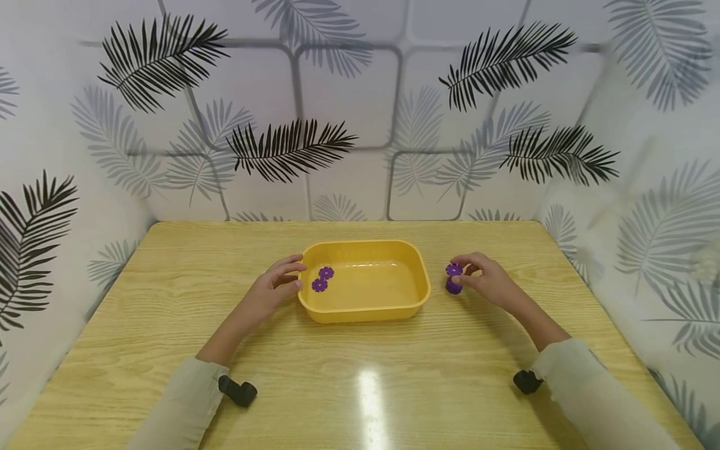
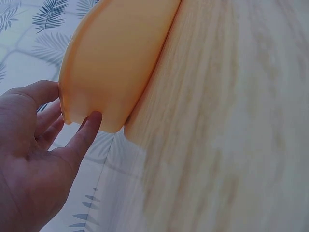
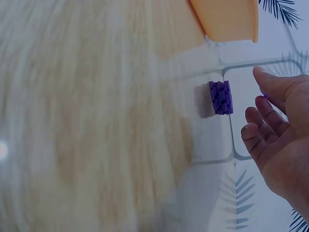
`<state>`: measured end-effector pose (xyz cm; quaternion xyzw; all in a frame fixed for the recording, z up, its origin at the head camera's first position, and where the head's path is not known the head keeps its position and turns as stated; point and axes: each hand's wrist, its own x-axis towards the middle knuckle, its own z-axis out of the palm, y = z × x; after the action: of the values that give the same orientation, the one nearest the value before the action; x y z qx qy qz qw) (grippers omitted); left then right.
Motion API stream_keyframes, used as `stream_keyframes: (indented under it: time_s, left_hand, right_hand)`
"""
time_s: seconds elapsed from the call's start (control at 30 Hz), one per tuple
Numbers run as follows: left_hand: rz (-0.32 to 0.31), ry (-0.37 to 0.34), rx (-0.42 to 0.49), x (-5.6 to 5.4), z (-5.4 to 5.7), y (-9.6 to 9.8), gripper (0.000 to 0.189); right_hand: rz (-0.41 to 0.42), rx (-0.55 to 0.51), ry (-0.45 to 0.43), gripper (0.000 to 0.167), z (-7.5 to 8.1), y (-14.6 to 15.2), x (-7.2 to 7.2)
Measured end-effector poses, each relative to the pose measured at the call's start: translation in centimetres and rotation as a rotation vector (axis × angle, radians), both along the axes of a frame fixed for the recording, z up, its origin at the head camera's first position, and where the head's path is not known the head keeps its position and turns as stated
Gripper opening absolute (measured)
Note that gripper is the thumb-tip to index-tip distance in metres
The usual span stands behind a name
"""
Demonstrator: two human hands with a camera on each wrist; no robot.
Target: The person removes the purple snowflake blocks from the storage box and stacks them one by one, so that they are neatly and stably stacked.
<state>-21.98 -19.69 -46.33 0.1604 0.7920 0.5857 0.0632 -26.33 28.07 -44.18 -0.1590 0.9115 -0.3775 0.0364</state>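
Note:
A yellow plastic basin (image 1: 360, 315) stands on the table, with two purple notched discs (image 1: 319, 285) lying inside at its left end. My left hand (image 1: 274, 286) holds that end: the fingers reach the rim and the thumb (image 2: 89, 130) lies against the outer wall. To the right of the basin, my right hand (image 1: 488, 280) pinches a purple notched disc (image 1: 454, 269) between thumb and fingers. Only a sliver of this disc (image 3: 264, 94) shows in the right wrist view. Close below it is a short stack of purple discs (image 3: 221, 98).
The wood-grain table (image 1: 315, 375) meets a wall (image 1: 349, 187) with a feather pattern behind it and at both sides. Black wrist devices (image 1: 239, 392) sit at both light sleeves. A bright reflection lies on the table's near part.

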Motion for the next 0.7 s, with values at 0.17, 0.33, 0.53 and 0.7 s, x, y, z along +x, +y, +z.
stream_keyframes:
  time_s: [0.17, 0.33, 0.53, 0.7]
  left_hand:
    - [0.007, -0.006, -0.004, 0.1, 0.1, 0.0, 0.042]
    - [0.004, 0.002, 0.003, -0.1, 0.0, 0.0, 0.042]
    - [0.001, -0.003, 0.018, -0.1, -0.1, 0.0, 0.044]
    - [0.000, -0.015, 0.020, 0.0, 0.0, 0.0, 0.043]
  right_hand:
    - [-0.007, -0.001, -0.018, 0.041, -0.7, 0.6, 0.1]
    - [0.005, -0.023, -0.061, 0.044, -1.3, 0.9, 0.3]
    - [0.007, -0.027, -0.082, 0.043, -1.7, 1.0, 0.2]
    - [0.014, -0.030, -0.092, 0.043, -1.8, 0.9, 0.2]
